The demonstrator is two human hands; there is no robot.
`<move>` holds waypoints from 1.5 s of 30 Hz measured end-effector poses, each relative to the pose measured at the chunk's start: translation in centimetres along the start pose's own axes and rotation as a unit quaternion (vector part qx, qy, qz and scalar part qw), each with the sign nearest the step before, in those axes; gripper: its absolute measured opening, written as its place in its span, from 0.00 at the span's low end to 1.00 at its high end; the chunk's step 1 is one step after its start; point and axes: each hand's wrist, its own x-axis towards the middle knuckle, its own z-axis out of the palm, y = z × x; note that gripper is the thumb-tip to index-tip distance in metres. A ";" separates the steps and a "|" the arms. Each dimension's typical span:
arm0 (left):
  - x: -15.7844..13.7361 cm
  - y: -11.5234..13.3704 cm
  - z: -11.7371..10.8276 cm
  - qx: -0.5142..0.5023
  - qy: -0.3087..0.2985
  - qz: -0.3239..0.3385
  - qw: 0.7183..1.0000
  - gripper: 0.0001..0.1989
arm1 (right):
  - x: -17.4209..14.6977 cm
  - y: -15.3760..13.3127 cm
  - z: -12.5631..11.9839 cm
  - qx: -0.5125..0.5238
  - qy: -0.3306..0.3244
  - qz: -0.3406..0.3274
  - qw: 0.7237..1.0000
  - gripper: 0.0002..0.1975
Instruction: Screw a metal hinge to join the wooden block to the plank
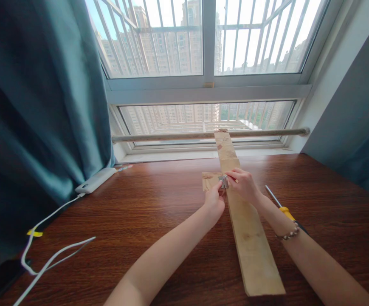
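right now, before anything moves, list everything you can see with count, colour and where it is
long board: one, pale wood, centre-right of tabletop
short board: one, pale wood, at the long board's left edge
metal piece: one, silvery, between the hands
screwdriver: one, yellow-and-black handle, right of long board
white block: one, white, by the curtain
cable: at least one, white, left
yellow tag: one, yellow, on cable
tabletop: one, reddish brown, below
curtain: at least one, blue-green, left
window: one, pale frame, ahead
rail: one, greyish, across lower window
buildings: several, beige, outside
bracelet: one, brown-and-white, right wrist
left hand: one, bare, at metal piece
right hand: one, bare, over long board
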 end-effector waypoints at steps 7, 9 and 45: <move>0.4 -0.2 -0.2 -0.003 0.011 0.001 1.000 0.07 | -0.3 0.2 0.5 -0.013 0.005 -0.008 1.000 0.10; 0.4 -0.2 -0.2 -0.008 0.010 0.001 1.000 0.07 | -0.3 0.1 0.5 -0.023 0.016 -0.001 1.000 0.10; 0.5 -0.3 -0.4 0.020 0.007 0.011 1.000 0.06 | -0.4 -0.2 0.2 -0.049 0.024 0.011 0.998 0.09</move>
